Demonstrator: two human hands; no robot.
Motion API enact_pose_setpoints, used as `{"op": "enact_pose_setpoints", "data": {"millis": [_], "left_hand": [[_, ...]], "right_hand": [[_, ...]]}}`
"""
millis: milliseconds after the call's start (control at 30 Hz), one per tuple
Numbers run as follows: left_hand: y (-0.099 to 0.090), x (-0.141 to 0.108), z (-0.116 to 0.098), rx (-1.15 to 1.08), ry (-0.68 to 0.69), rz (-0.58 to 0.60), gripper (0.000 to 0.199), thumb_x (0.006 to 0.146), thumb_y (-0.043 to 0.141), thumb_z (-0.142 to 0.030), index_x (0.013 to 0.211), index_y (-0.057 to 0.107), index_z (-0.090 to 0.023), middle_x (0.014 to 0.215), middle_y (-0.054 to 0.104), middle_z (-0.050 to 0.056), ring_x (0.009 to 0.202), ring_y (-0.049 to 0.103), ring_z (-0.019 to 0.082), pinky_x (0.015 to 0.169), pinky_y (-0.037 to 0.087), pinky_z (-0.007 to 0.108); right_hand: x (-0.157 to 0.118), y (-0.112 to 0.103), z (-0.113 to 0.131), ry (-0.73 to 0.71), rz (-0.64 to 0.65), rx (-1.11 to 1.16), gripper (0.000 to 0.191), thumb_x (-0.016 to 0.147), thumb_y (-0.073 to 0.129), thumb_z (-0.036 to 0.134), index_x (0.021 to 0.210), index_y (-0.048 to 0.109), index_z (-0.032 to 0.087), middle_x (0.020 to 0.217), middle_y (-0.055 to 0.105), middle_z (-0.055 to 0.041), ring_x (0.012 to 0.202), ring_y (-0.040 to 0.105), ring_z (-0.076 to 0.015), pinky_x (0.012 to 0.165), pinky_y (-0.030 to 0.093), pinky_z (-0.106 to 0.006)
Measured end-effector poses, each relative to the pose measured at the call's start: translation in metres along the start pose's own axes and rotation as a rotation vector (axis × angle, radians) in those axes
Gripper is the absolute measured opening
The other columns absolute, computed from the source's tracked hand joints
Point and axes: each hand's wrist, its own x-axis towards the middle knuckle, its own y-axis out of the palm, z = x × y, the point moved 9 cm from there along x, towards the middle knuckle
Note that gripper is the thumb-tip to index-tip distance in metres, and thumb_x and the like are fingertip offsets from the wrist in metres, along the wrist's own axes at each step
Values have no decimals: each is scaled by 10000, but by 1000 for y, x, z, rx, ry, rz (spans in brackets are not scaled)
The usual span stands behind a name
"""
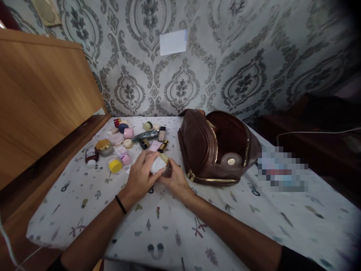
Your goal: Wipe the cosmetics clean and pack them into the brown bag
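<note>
My left hand (141,171), with a black band at the wrist, is closed on a crumpled white wipe or cloth (158,164). The white piece presses against a small jar with a gold-coloured lid (164,157). My right hand (177,180) has its fingers wrapped round the jar from the right, so most of the jar's body is hidden. Just beyond my hands lie a pink tube (155,145) and a black-and-gold lipstick tube (163,146). To the right, a brown leather bag (195,143) stands unzipped with its flap hanging forward.
Several cosmetics lie at the left, among them a gold-lidded jar (104,146), a yellow-capped container (115,165), a dark red bottle (91,156) and a nail polish bottle (162,133). A wooden cabinet (47,101) borders the patterned tablecloth (158,233). A blurred patch (282,171) sits right.
</note>
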Motion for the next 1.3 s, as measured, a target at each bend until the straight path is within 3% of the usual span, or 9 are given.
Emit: {"op": "enact_pose_setpoints", "data": {"millis": [367, 567, 800, 967, 1100, 1167, 1300], "left_hand": [[2, -4, -13, 73, 139, 25, 418, 927, 526, -212, 1345, 527, -202, 1269, 579, 132, 1158, 577, 285, 970, 510, 422], [5, -7, -19, 113, 218, 42, 462, 934, 494, -198, 1395, 493, -189, 1279, 577, 154, 1161, 567, 300, 969, 500, 433], [0, -5, -27, 97, 287, 21, 466, 975, 470, -295, 1426, 446, -177, 1237, 604, 164, 1157, 562, 309, 975, 491, 463], [-1, -8, -44, 105, 429, 11, 433, 958, 544, -423, 1299, 549, -156, 1222, 625, 173, 1212, 531, 328, 999, 485, 502], [0, -10, -55, 121, 496, 25, 277, 961, 534, -254, 1194, 610, -124, 1210, 643, 162, 1197, 529, 308, 1006, 491, 482], [0, -9, -55, 133, 483, 20, 238, 955, 509, -169, 1156, 628, -126, 1170, 661, 146, 1150, 551, 284, 984, 504, 459], [-2, -3, -45, 104, 344, 12, 207, 955, 482, -154, 1067, 656, -146, 1075, 677, 123, 1027, 600, 254, 895, 525, 415]], "right_hand": [[-2, 0, 15, -6, 18, 23, 587, 631, 810, 320, 1148, 561, 198, 1118, 666, -40, 1069, 613, -238, 968, 475, -356], [-1, -1, 8, -19, -7, -50, 565, 599, 828, 330, 1077, 560, 193, 1066, 669, -49, 1009, 621, -244, 912, 499, -364], [-2, -2, -5, 2, -16, -147, 575, 569, 824, 325, 1057, 557, 179, 1018, 670, -61, 977, 620, -259, 902, 510, -396], [-10, 1, 11, -216, 24, -176, 370, 729, 673, 294, 1067, 561, 196, 1107, 652, -95, 1064, 616, -272, 977, 499, -438], [-15, 7, 16, -276, 10, -354, 377, 740, 617, 191, 1112, 560, 211, 1105, 637, -89, 1068, 617, -270, 976, 507, -453], [-15, 10, 14, -242, -1, -457, 381, 729, 618, 170, 1104, 561, 207, 1066, 621, -86, 1022, 623, -268, 931, 527, -449], [-18, 17, 19, -240, 35, -538, 381, 722, 640, 187, 1092, 553, 210, 1045, 574, -75, 1015, 608, -265, 908, 536, -436]]}}
